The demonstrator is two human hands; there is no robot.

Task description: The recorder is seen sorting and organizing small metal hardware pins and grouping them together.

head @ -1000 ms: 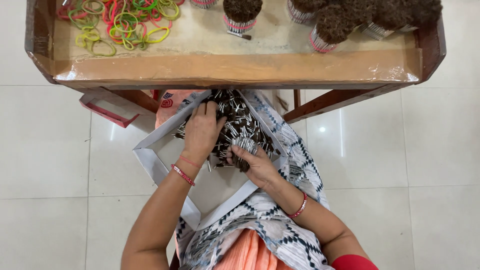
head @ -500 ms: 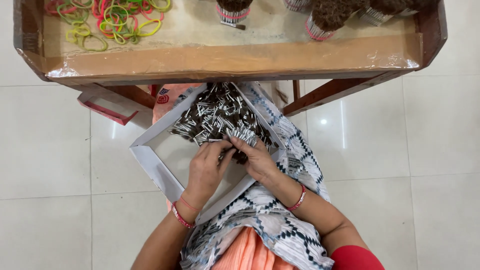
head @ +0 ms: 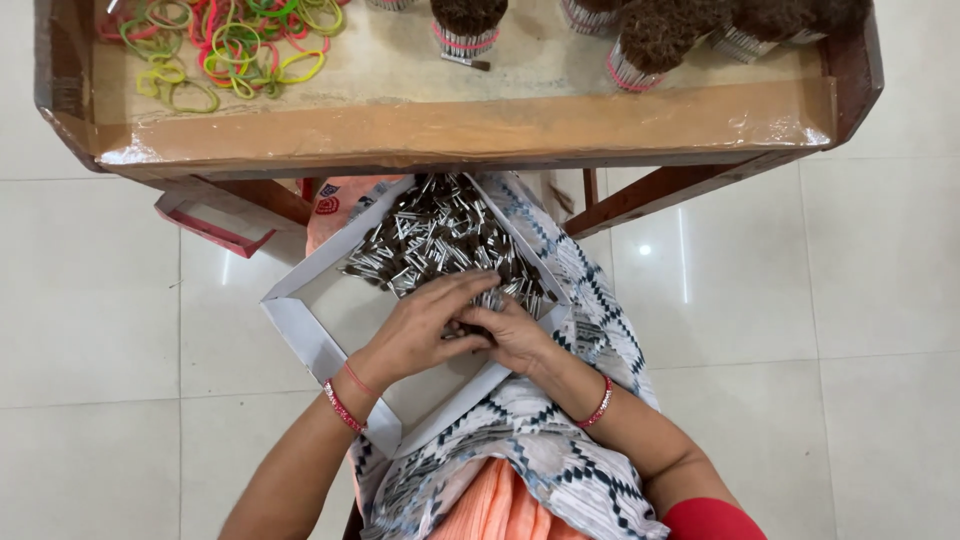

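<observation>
White tiled floor (head: 90,330), wooden table (head: 450,130) above | white tray (head: 320,345) on lap — heap of small silver sticks (head: 430,240) inside | left hand (head: 425,330) and right hand (head: 515,335) touching, fingers curled around a small bunch of sticks at the heap's near edge | rubber bands (head: 230,45) lie on the table.

Your white tray (head: 300,325) holds silver-and-dark sticks (head: 430,235); your cloth (head: 560,460) is white with black zigzags; neon green, yellow and pink rubber bands (head: 230,45) lie above.

Bright, even light, sharp focus; a small glare spot shines on the glossy floor tiles (head: 644,249).
</observation>
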